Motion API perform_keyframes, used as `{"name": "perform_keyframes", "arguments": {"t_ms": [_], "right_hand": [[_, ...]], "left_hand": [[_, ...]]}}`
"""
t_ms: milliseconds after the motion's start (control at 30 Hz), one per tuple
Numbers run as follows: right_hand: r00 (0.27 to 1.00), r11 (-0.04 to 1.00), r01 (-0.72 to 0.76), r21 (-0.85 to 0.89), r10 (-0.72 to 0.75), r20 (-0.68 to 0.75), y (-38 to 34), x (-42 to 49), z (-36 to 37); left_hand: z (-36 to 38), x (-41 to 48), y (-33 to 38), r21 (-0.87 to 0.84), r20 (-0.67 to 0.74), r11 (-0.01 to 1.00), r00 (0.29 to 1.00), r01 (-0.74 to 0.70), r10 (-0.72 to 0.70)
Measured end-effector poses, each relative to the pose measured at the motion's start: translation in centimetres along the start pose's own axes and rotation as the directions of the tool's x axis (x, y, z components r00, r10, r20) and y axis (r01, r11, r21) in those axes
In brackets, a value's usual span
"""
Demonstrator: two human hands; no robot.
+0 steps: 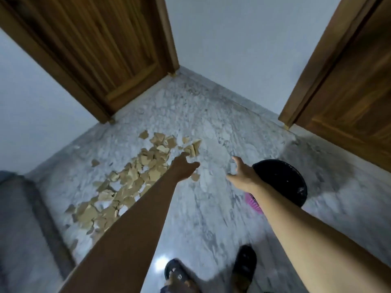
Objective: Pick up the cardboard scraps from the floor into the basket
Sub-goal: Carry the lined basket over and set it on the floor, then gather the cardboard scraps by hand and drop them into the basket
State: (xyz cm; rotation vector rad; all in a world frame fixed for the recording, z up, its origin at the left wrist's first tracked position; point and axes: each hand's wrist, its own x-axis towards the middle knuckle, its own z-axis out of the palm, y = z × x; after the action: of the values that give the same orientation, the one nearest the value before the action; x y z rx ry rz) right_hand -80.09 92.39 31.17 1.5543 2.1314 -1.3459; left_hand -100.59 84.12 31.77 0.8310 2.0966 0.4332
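Blur softens the whole view, and a grey shape [19, 218] at the near left edge is cut off and too smeared to name. Right of it, the cardboard scraps [131, 182] lie in a ragged strip on the marble floor [201, 218], running from near left toward the far wooden door [105, 49]; the left forearm hides the strip's right margin. The left hand [184, 169] reaches over the strip's far end, its grip loose and apart with nothing in it, though the fingertips blur into the scraps behind. The right hand [243, 176] hangs with fingers spread, grip apart and empty. Just behind it stands the basket [252, 203], pink with a black liner [281, 180], partly covered by the right forearm. Its inside is too dark to read.
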Motion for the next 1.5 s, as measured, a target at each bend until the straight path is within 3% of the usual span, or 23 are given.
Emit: {"name": "perform_keyframes", "arguments": {"t_ms": [267, 467, 667, 867, 1033, 1200, 1400, 1500], "right_hand": [[0.938, 0.904, 0.329, -0.275, -0.279, 0.206, -15.9, -4.4, 13.9], [0.900, 0.826, 0.413, -0.384, -0.307, 0.310, -22.5, -5.6, 25.8], [0.844, 0.748, 0.488, -0.450, -0.272, 0.463, -25.4, -2.1, 37.6], [0.870, 0.698, 0.455, -0.553, -0.216, 0.443, -23.3, 9.4, 51.9], [0.896, 0.574, 0.423, -0.701, -0.146, 0.420, -16.3, 21.3, 65.3], [0.926, 0.547, 0.352, -0.759, -0.087, 0.367, -8.1, 32.8, 76.4], [0.959, 0.501, 0.283, -0.818, -0.142, 0.245, -0.9, 43.2, 85.5], [0.946, 0.408, 0.300, -0.862, -0.243, 0.214, 1.3, 46.1, 88.1]], "left_hand": [[-14.9, -11.7, -18.1, -0.114, -0.228, 0.989, 0.967, 0.091, -0.115], [-19.3, -16.2, -32.1, -0.160, -0.237, 0.968, 0.945, 0.192, -0.227], [-19.2, -14.2, -43.3, -0.199, -0.216, 0.924, 0.904, 0.328, -0.368], [-12.6, -6.5, -58.8, -0.289, -0.199, 0.822, 0.809, 0.491, -0.553], [-2.2, 1.7, -74.6, -0.295, -0.108, 0.717, 0.723, 0.632, -0.682], [8.4, 8.8, -88.0, -0.281, -0.045, 0.623, 0.639, 0.730, -0.768], [16.3, 15.2, -97.7, -0.172, -0.035, 0.604, 0.608, 0.778, -0.793], [17.5, 16.4, -99.3, -0.160, -0.094, 0.585, 0.578, 0.795, -0.811]]}}
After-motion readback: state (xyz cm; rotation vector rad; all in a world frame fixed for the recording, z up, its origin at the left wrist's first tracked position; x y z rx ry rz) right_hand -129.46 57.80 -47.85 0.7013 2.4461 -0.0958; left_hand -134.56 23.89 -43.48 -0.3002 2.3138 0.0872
